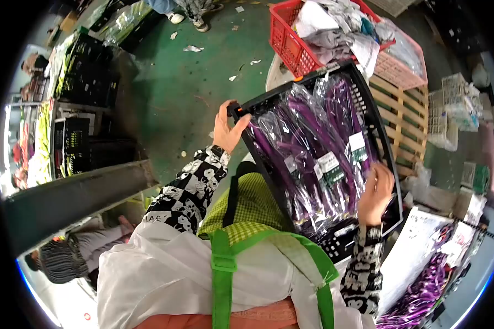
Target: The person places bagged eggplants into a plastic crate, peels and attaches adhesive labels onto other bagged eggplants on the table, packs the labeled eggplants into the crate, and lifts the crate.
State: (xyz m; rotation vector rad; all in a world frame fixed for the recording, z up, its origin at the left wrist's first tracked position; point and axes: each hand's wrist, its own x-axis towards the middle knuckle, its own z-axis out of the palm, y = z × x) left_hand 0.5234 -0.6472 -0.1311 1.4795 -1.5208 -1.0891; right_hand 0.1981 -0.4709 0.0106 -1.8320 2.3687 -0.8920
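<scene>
A black plastic crate point(389, 143) lies tilted in front of my body, filled with clear bags of long purple vegetables point(296, 137). White and green labels point(328, 162) show on some bags. At the crate's upper left corner, my left hand point(229, 129) grips the rim, thumb on the inner side and fingers outside. My right hand point(375, 194) is over the crate's right side, beside the bags, with its fingers bent; whether it holds a bag edge or nothing is hidden.
A red basket point(296, 49) of cloths and plastic stands beyond the crate, near a wooden pallet point(403, 118). Loose purple vegetables point(422, 285) lie at the lower right. Stacked black crates point(85, 82) and a grey beam point(77, 200) are at left. Other people are at left and top.
</scene>
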